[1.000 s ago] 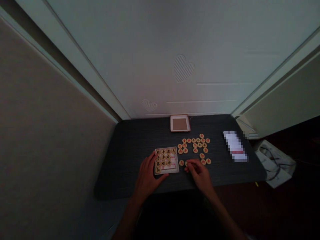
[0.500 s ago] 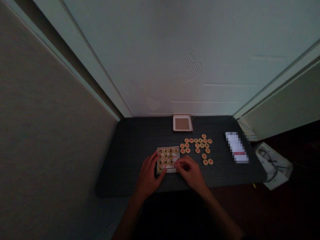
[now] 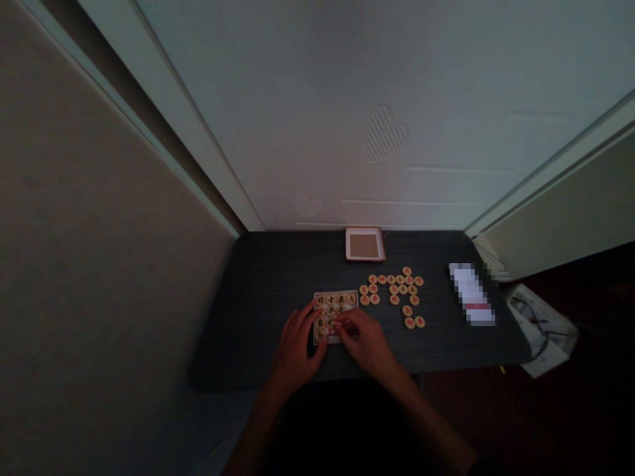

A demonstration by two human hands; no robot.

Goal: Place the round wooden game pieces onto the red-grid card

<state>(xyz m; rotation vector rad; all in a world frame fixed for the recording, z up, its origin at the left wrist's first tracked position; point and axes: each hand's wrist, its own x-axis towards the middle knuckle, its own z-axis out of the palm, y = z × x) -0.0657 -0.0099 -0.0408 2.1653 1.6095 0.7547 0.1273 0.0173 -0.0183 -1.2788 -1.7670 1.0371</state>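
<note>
A shallow open box (image 3: 352, 294) at the table's front holds rows of round Chinese chess pieces (image 3: 341, 299) with black characters. My left hand (image 3: 295, 347) grips its left side, fingers along the left edge and over the nearest pieces, thumb at the front edge. Over the box's right front part, my right hand (image 3: 366, 340) is closed in a pinch at a chess piece, which its fingertips mostly hide. To the right of the box, several loose red-character pieces (image 3: 403, 289) lie face up on the dark table (image 3: 268, 264).
At the back edge, against the white door panel (image 3: 297, 132), lies a box lid (image 3: 364, 246) with its brown inside up. A blurred-out phone-like object (image 3: 471, 294) is on the table's right. Beyond the right edge, a white container (image 3: 546, 330) with dark cables stands lower down.
My right hand has moved left over the box and now covers black pieces that were visible. My left fingertips reach slightly further over the left column. The camera view has shifted a little.
</note>
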